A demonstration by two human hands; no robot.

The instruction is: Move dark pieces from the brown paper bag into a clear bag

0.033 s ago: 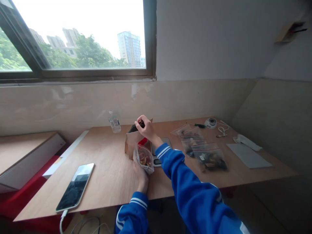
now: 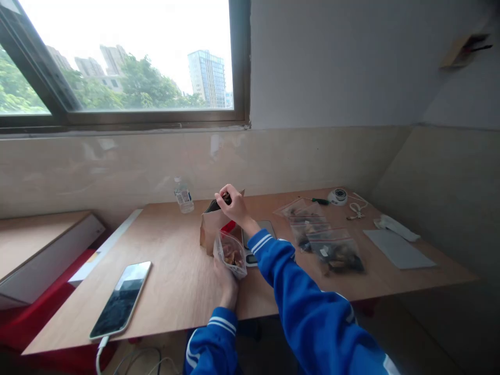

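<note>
Room: a corner with a wide window [image 2: 117, 57] over a tiled ledge, buildings and trees outside. A wooden bench [image 2: 175, 291] fills the lower view.

On the bench, largest first. At 9 o'clock from the hands, near the front edge, a smartphone [image 2: 122, 299] lies face up with a cable at its near end. At 3 o'clock, a row of filled zip bags [image 2: 324, 237] runs front to back; well beyond them lies a grey flat sheet [image 2: 398, 250]. At centre stands a brown paper bag [image 2: 213, 229], upright, mouth open. A small water bottle [image 2: 183, 195] stands at 11 o'clock from it. A small round white device [image 2: 338, 196] sits at 1 o'clock near the wall.

Hands: the right hand [image 2: 233, 205] is at the paper bag's mouth, fingers pinched on a small dark piece; what it is cannot be told. The left hand [image 2: 226, 284] is closed around the base of a small clear zip bag [image 2: 231, 253], held upright just in front of the paper bag, over a flat scale-like device [image 2: 253, 245], partly hidden.

Handling, as judged: the zip bag is light, soft and slick. It would sag if held by one corner; support from beneath or a grip at the stiffer seal strip suits it. Contents look dry and brittle, so squeezing is inadvisable.
</note>
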